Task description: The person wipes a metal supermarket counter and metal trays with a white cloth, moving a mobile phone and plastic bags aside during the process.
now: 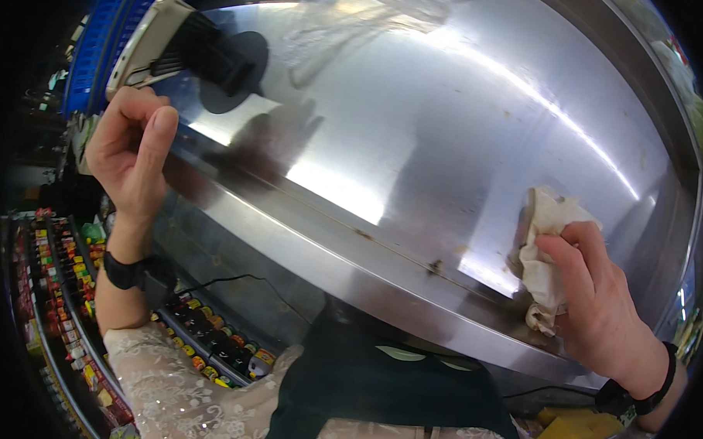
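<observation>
My right hand [604, 304] grips a crumpled off-white cloth [550, 255] against the right side of a stainless steel surface [360, 144], near its front rim. My left hand [130, 148] is raised over the surface's front left edge, fingers curled towards the thumb, with nothing visible in it. Just beyond its knuckles is a pale-edged phone [140, 44] on a black stand with a round base [233, 102]. Whether the knuckles touch the phone cannot be told. Dark and brownish specks mark the steel near the front seam.
Clear plastic film [346, 28] lies at the far side of the steel. A blue plastic crate [96, 54] stands beyond the phone. Shelves of bottles and jars [75, 326] run below on the left. A thin black cable [233, 278] hangs below the front rim [326, 265].
</observation>
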Available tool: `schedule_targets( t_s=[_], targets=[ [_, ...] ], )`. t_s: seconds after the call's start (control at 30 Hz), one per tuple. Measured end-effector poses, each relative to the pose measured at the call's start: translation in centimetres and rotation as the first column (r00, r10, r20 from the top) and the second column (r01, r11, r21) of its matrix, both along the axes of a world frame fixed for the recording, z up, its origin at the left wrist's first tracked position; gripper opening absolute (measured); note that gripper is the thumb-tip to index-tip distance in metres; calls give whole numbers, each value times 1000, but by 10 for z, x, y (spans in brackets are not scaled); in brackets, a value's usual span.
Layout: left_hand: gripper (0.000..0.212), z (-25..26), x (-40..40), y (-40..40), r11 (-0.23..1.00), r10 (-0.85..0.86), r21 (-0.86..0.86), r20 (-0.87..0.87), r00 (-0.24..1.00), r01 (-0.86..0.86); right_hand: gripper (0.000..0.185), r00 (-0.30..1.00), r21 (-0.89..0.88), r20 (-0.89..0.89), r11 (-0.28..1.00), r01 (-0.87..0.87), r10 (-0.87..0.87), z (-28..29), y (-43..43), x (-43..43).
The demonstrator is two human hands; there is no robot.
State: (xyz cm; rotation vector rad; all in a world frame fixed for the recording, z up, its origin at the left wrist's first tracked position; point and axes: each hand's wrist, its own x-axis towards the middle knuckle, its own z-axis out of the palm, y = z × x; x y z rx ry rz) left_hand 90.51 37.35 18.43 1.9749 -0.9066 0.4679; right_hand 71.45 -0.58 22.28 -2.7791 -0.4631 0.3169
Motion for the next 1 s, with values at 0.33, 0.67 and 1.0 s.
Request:
schedule_targets(
  t_s=[0.33, 0.67, 1.0],
  targets=[
    [44, 7, -9, 2, 899, -250, -377, -24, 968, 222, 57, 974, 147, -51, 966, -212, 222, 8, 86, 81],
    [25, 4, -16, 2, 867, -145, -481, 10, 989, 132, 51, 874, 114, -17, 869, -482, 486, 5, 128, 126],
    [23, 17, 10, 25, 858, 100, 508, -22, 995, -75, 56, 870, 170, 18, 856, -488, 492, -14, 120, 132]
  ],
)
